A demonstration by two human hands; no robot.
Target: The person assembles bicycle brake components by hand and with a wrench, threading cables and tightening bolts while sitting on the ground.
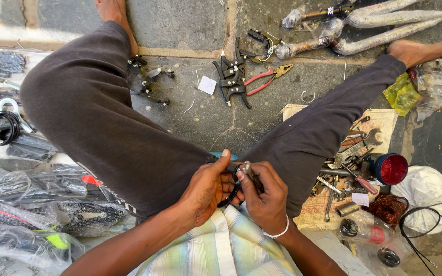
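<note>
- Left hand (205,190): closed round a black brake lever (231,190), steadying it in the lap, at 6 o'clock.
- Right hand (263,197): fingertips pinched on the lever's small metal fitting, braced against the left.
- Black brake levers (233,76) on the floor, 12 o'clock: about three, bunched together.
- Red-handled pliers (265,79): one, just beside them.
- Wrapped long parts (379,25), 1 o'clock: about three.
- Board of spanners (356,148), 3 o'clock: count unclear.

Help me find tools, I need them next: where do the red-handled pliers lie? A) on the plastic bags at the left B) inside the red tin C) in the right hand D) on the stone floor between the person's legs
D: the red-handled pliers lie on the stone floor between the legs, beside the black brake parts.
</note>
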